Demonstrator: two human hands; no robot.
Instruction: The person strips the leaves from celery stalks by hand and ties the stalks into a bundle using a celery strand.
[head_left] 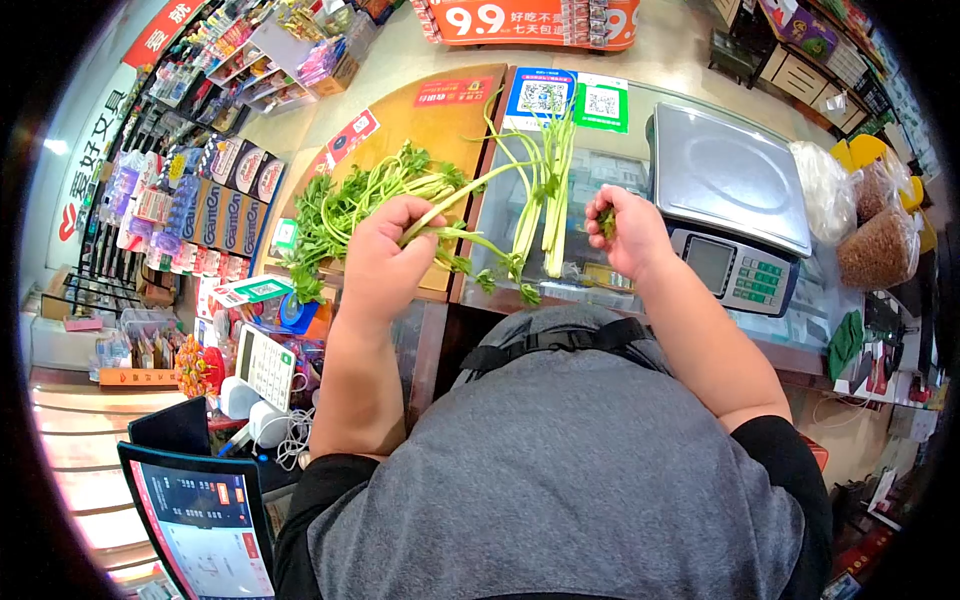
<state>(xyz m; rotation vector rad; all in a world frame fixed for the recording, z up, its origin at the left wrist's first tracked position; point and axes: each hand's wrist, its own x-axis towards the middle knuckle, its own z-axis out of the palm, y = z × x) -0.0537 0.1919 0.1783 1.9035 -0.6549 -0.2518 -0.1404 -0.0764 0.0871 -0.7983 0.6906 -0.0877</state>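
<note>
My left hand [386,264] is closed on a celery stalk [468,190] that slants up to the right from my fingers. Beneath and beyond that hand, a leafy heap of celery [330,215] lies on the wooden counter top [440,120]. Several stripped, pale green celery stalks [556,205] rest side by side on the glass counter [620,160], between my two hands. My right hand [637,238] is curled up to the right of them, with dark green celery leaves [606,221] showing in its fingers. Loose leafy bits [528,293] lie near the counter's front edge.
A digital scale [732,180] stands right of my right hand, with plastic bags of brown goods [880,250] beyond it. Printed QR code cards [603,104] lie at the back. A calculator [265,365], white cables [292,440] and a monitor [200,520] are on the left.
</note>
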